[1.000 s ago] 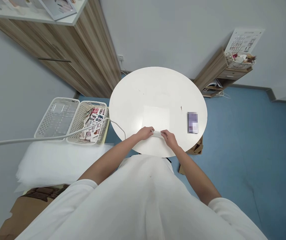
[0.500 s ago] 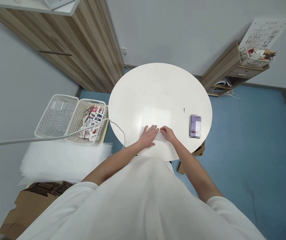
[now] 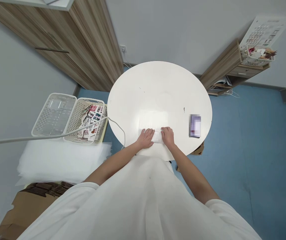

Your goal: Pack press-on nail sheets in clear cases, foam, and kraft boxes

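Evidently the left hand [image 3: 146,138] lies palm down with fingers loosely spread, gripping nothing visible, while the right hand [image 3: 168,136] curls its fingers at the other end of a thin pale piece [image 3: 158,137], whether pinching it I cannot tell. That piece lies on the white table [image 3: 158,80] close to the near edge, apparently being pressed or smoothed flat, which calls for steady, even pressure. Both forearms reach forward, converging from either side.
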The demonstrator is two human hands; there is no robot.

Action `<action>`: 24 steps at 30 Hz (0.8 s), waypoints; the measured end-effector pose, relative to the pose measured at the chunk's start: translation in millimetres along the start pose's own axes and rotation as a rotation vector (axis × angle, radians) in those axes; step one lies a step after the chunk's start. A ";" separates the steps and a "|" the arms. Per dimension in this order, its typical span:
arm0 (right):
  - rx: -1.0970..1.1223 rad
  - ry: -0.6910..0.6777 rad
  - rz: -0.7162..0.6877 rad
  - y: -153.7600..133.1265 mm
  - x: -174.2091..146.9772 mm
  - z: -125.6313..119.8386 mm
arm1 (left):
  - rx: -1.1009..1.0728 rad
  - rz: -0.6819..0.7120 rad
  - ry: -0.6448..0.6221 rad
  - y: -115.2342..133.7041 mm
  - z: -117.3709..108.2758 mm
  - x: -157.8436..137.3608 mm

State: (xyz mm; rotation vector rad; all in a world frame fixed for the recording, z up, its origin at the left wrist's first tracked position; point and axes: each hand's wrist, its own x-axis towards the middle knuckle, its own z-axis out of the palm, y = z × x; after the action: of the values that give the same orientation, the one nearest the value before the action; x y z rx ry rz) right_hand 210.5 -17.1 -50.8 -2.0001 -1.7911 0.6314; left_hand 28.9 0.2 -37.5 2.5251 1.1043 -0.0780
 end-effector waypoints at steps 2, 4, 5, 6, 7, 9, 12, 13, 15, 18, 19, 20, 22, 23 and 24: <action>-0.083 0.028 -0.101 -4.9 -8.1 -2.7 | -0.008 -0.004 0.005 0.1 0.9 -2.3; -0.130 -0.060 -0.257 -10.2 -17.0 -4.8 | -0.014 0.005 -0.002 -0.4 0.3 -4.9; -0.144 -0.122 -0.331 -12.5 -21.5 -4.9 | -0.018 0.015 -0.006 -0.9 -0.4 -6.5; -0.156 -0.183 -0.389 -14.5 -26.1 -4.2 | -0.022 0.027 -0.011 -1.4 -1.3 -8.5; -0.165 -0.234 -0.428 -16.1 -30.6 -2.5 | -0.028 0.039 -0.016 -2.0 -2.3 -11.0; -0.175 -0.302 -0.457 -18.1 -38.6 3.0 | -0.038 0.065 -0.030 -2.9 -4.1 -16.8; -0.172 -0.324 -0.445 -19.4 -46.5 12.9 | -0.036 0.091 -0.052 -3.0 -5.5 -25.7; -0.167 -0.318 -0.440 -19.7 -47.6 15.5 | -0.025 0.094 -0.051 -2.6 -5.6 -28.0; -0.158 -0.306 -0.438 -20.3 -47.6 18.6 | 0.013 0.091 -0.032 -1.9 -5.3 -31.5; -0.133 -0.316 -0.441 -20.9 -44.7 18.9 | 0.070 0.081 -0.003 -1.8 -4.2 -35.1; -0.117 -0.324 -0.440 -20.8 -43.7 18.3 | 0.079 0.085 -0.003 -2.2 -3.8 -36.2; -0.097 -0.332 -0.436 -20.8 -42.8 17.5 | 0.082 0.089 -0.009 -2.8 -3.4 -37.4; -0.056 -0.346 -0.422 -20.8 -41.9 15.6 | 0.075 0.090 -0.025 -4.2 -3.0 -39.4; -0.040 -0.351 -0.413 -21.0 -41.6 14.3 | 0.066 0.086 -0.032 -4.9 -3.1 -40.1; -0.028 -0.356 -0.401 -21.5 -41.3 12.9 | 0.055 0.079 -0.037 -5.6 -3.4 -40.3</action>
State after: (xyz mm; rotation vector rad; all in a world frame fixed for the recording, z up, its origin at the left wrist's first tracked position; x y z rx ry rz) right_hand 181.9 -55.9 -46.3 -1.5410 -2.3341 0.8700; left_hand -3.3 -23.2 -28.1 2.6023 0.9994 -0.1355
